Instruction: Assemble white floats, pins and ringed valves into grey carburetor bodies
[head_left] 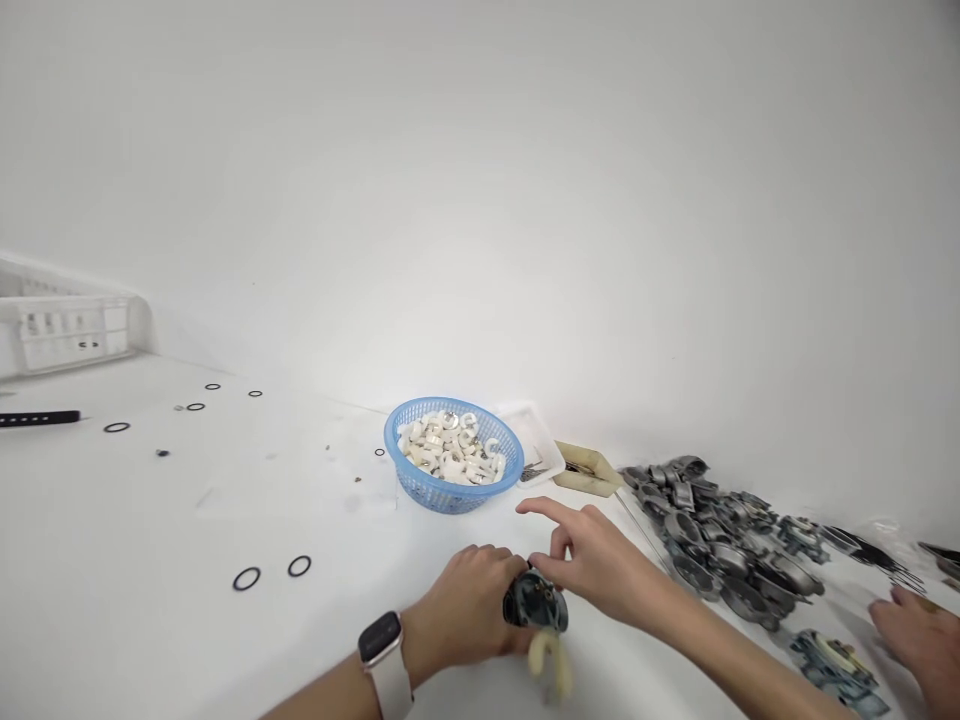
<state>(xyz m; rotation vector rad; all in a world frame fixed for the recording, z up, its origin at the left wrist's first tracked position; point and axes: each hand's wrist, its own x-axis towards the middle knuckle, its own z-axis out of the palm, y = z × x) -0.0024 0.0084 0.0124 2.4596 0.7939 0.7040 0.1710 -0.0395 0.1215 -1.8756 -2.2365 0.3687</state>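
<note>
My left hand, with a smartwatch on the wrist, grips a small dark metal casting just above the white table. A cream plastic U-shaped piece hangs from the casting's underside, blurred. My right hand is at the casting's top, thumb and a finger pinching there, index finger stretched toward the blue basket. What the fingers pinch is too small to tell.
The blue basket holds several white plastic pieces. Behind it are a small white tray and a tan tray. A pile of grey castings lies to the right; another person's hand is there. Black O-rings lie scattered; a white crate stands far left.
</note>
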